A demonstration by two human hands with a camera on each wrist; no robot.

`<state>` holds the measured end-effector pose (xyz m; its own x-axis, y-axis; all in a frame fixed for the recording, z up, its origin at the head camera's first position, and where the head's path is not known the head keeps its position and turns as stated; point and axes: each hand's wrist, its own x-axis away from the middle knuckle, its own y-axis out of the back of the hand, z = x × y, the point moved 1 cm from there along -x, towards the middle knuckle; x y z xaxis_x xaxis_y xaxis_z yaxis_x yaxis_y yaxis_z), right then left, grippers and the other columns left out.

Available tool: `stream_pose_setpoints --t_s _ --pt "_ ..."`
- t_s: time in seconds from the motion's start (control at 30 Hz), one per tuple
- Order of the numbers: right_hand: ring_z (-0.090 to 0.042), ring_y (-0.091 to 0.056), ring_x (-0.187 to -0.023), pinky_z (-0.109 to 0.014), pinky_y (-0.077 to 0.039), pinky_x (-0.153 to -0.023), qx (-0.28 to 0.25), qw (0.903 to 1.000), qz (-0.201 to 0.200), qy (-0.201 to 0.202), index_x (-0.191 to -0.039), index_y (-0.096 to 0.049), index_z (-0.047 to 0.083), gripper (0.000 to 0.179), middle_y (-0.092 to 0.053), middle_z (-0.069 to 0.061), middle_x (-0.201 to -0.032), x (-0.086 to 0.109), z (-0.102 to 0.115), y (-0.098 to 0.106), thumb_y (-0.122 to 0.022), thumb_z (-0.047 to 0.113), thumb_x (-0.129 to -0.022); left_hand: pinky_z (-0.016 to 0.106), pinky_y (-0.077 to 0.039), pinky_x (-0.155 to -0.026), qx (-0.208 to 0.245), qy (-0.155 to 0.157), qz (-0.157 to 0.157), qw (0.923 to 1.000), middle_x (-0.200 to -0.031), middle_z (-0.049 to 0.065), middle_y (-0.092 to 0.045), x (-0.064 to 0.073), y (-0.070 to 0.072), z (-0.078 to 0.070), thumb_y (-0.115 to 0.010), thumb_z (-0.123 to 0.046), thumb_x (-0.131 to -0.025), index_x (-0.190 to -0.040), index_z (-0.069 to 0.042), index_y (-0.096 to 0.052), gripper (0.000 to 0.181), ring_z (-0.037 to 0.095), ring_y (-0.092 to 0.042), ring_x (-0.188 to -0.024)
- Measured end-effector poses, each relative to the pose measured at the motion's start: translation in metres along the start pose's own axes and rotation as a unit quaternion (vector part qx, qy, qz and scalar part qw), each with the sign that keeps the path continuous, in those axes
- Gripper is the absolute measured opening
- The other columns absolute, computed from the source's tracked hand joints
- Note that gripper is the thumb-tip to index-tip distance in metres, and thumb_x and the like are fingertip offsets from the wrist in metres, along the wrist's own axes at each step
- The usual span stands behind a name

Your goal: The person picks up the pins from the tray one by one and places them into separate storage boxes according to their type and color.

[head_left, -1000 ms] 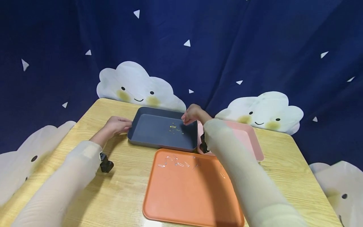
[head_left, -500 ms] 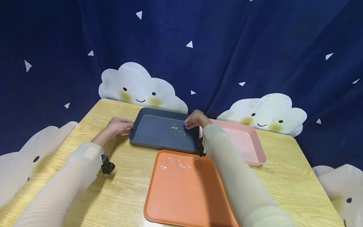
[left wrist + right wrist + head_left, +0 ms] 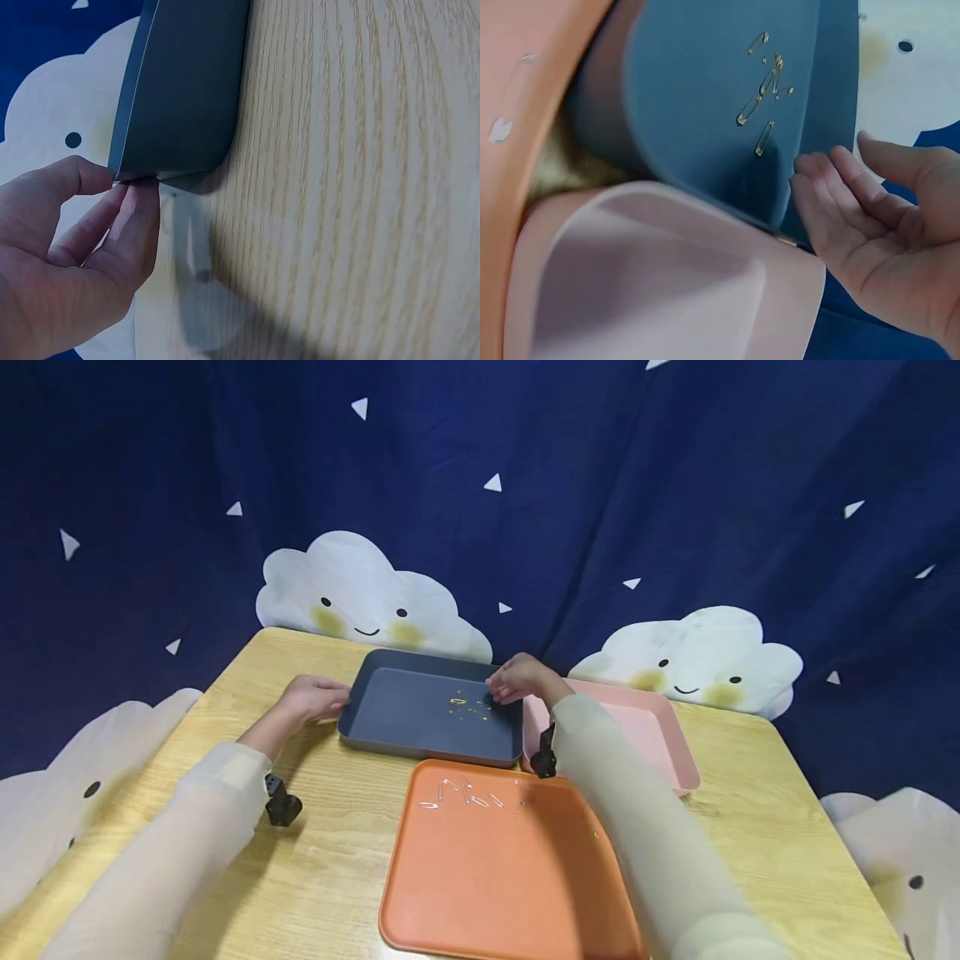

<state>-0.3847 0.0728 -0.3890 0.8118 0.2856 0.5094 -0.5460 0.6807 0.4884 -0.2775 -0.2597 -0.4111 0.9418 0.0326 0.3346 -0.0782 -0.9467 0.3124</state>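
My left hand (image 3: 315, 696) pinches the left end of a dark grey tray (image 3: 405, 710). In the left wrist view the thumb lies at the rim and the fingertips press the outer wall. Over the right end of that tray is my right hand (image 3: 517, 678). In the right wrist view its thumb stands apart from loosely bent fingers (image 3: 840, 187), with nothing visible between them. Several gold safety pins (image 3: 748, 110) lie scattered on the tray's floor, just beyond those fingertips. Silver safety pins (image 3: 480, 802) lie along the far part of an orange tray (image 3: 480, 877).
A pink tray (image 3: 678, 743) stands against the right end of the grey one, partly hidden by my right sleeve (image 3: 637, 810). The orange tray is in front of both. Bare wooden table (image 3: 337, 852) shows at left. A dark blue cloud-patterned curtain (image 3: 420, 468) hangs behind.
My right hand has lowered slightly over the grey tray, and its fingers look less tightly curled than a second ago. My left hand stays at the tray's left rim.
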Motion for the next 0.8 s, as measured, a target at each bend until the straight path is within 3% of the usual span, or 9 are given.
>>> stream_pose_setpoints --t_s 0.03,0.13,0.3,0.57,0.8 --pt "-0.017 -0.065 -0.091 -0.037 -0.055 -0.099 0.021 0.9998 -0.005 0.002 -0.129 -0.054 -0.01 0.037 -0.061 -0.025 -0.125 0.033 0.016 -0.006 -0.051 0.01 -0.097 0.011 -0.057 -0.076 0.001 -0.001 -0.001 1.0 -0.126 0.02 -0.058 0.0 0.001 0.001 -0.055 -0.013 -0.092 -0.135 0.011 -0.047 0.049 -0.008 -0.059 -0.071" --pt "-0.011 -0.065 -0.083 -0.033 -0.058 -0.091 0.039 0.9988 0.008 0.029 -0.128 -0.054 -0.009 0.039 -0.066 -0.019 -0.113 0.045 0.01 -0.003 -0.053 0.016 -0.098 0.01 -0.057 -0.074 0.004 -0.007 -0.005 1.0 -0.119 0.016 -0.061 -0.001 0.002 0.004 -0.055 -0.013 -0.091 -0.134 0.012 -0.047 0.05 -0.008 -0.059 -0.069" --pt "-0.007 -0.062 -0.076 -0.026 -0.058 -0.077 0.036 0.9958 0.01 0.083 -0.122 -0.058 -0.01 0.035 -0.069 -0.008 -0.095 0.073 -0.012 0.003 -0.055 0.013 -0.096 0.01 -0.057 -0.075 0.007 -0.016 -0.003 0.9998 -0.113 0.012 -0.065 -0.005 0.003 0.004 -0.055 -0.013 -0.092 -0.134 0.012 -0.047 0.05 -0.009 -0.059 -0.068" --pt "-0.014 -0.064 -0.076 -0.03 -0.059 -0.076 0.046 0.9916 0.004 0.121 -0.113 -0.064 -0.007 0.032 -0.072 -0.011 -0.09 0.119 -0.053 0.002 -0.061 0.018 -0.093 0.01 -0.057 -0.075 0.012 -0.006 -0.005 0.9999 -0.108 0.008 -0.063 -0.005 0.008 0.006 -0.056 -0.012 -0.092 -0.134 0.013 -0.046 0.051 -0.008 -0.059 -0.068" --pt "-0.015 -0.059 -0.071 -0.025 -0.055 -0.064 0.072 0.9868 -0.006 0.145 -0.103 -0.066 -0.008 0.025 -0.067 -0.012 -0.082 0.149 -0.079 0.0 -0.064 0.013 -0.09 0.011 -0.057 -0.073 0.025 -0.008 -0.002 0.9996 -0.085 -0.005 -0.065 -0.007 0.01 0.006 -0.057 -0.011 -0.091 -0.134 0.014 -0.045 0.051 -0.007 -0.061 -0.068"
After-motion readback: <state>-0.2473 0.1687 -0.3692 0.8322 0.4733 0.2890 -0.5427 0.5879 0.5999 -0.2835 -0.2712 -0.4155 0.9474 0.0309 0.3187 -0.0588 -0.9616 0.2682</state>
